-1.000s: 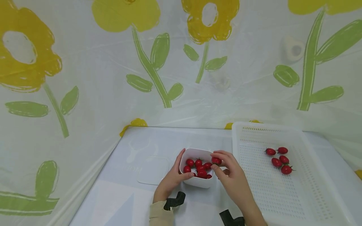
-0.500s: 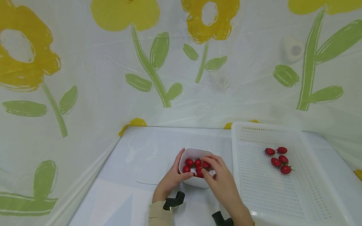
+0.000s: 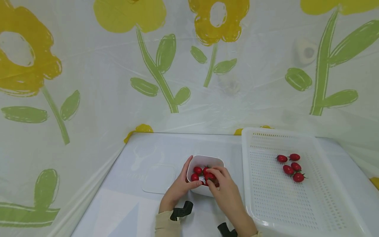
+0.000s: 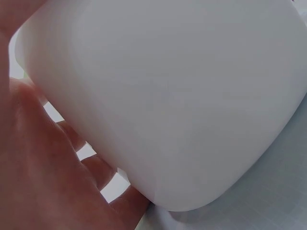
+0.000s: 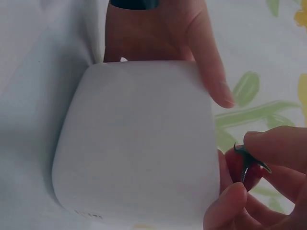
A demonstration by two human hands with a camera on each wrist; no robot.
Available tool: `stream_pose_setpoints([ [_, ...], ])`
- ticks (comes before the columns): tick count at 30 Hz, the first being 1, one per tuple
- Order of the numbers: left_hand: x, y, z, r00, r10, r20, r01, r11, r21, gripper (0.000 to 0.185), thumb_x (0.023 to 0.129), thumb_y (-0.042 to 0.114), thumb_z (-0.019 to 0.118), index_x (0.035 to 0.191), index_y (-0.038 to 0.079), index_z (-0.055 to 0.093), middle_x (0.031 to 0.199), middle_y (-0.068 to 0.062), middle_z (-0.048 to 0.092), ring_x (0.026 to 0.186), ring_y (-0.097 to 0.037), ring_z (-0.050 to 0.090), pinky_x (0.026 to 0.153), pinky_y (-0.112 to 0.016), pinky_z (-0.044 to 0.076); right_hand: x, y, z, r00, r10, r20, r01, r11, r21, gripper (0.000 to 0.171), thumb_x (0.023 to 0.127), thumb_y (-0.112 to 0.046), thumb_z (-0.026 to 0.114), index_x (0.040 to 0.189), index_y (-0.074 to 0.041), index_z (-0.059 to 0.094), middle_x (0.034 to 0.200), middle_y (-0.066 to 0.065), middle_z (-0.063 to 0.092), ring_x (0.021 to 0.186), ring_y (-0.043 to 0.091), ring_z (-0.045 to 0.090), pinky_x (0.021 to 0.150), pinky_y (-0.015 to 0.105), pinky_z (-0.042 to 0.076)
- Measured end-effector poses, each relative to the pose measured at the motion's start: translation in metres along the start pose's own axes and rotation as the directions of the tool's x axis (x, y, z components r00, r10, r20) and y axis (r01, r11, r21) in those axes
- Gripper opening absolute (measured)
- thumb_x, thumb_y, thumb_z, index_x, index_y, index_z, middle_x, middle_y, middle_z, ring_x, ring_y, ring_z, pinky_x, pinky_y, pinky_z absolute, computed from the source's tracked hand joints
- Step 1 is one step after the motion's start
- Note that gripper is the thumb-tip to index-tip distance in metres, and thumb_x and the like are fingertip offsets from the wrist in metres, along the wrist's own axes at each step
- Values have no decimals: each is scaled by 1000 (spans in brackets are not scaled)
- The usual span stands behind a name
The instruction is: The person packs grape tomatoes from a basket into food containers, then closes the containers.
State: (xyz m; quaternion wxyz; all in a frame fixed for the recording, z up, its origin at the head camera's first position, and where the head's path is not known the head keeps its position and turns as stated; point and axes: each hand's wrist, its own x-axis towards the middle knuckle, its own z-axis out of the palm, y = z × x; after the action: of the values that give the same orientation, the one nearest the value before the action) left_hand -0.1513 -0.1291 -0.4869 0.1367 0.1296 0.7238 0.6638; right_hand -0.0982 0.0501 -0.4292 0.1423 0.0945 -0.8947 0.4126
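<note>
My left hand (image 3: 180, 186) grips the left side of a white square box (image 3: 199, 191), its thumb over the near rim. In the left wrist view, the fingers lie along the wall of the box (image 4: 163, 100). My right hand (image 3: 228, 189) is at the box's mouth, pinching a cherry tomato. The right wrist view shows that cherry tomato (image 5: 235, 165), with its green stem, between thumb and fingers just above the rim. Several other red cherry tomatoes (image 3: 197, 170) lie in the box, partly hidden by the right hand.
To the right stands a large white perforated basket (image 3: 247, 184) with several cherry tomatoes (image 3: 288, 170) grouped toward its back right. A flat translucent lid (image 3: 158, 181) lies left of the box. A flower-printed sheet (image 3: 251, 108) hangs behind the table.
My right hand has moved left from the box's right rim to over its middle, pinching a cherry tomato. The left hand and the box have stayed in place.
</note>
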Motion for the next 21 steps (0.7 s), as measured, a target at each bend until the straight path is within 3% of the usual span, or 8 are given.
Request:
stream_pose_setpoints([
  [5,1,1,-1,1000,7,19,-7,1000,-25,85,80,22,66,141,40,9,140,0,25,127,-21,22,99,-48,25,-1,3,6,999,-34,-27,32,998,-61,32,76,-12,70,108,-16,62,112,-3,49,76,5,52,67,19,48],
  [11,0,3,0,1000,-9,0,9,1000,-3,83,80,24,66,138,47,11,141,5,23,128,-20,21,99,-52,24,-1,5,12,997,-53,-51,48,994,-100,33,76,-12,71,107,-16,62,112,-2,49,76,6,54,67,20,49],
  [21,0,1,0,1000,4,7,-4,1000,-3,83,80,24,66,139,44,11,140,3,23,128,-21,22,99,-50,26,-2,8,16,994,-72,-77,62,991,-117,35,75,-11,71,108,-16,62,114,0,48,79,9,56,68,22,50],
])
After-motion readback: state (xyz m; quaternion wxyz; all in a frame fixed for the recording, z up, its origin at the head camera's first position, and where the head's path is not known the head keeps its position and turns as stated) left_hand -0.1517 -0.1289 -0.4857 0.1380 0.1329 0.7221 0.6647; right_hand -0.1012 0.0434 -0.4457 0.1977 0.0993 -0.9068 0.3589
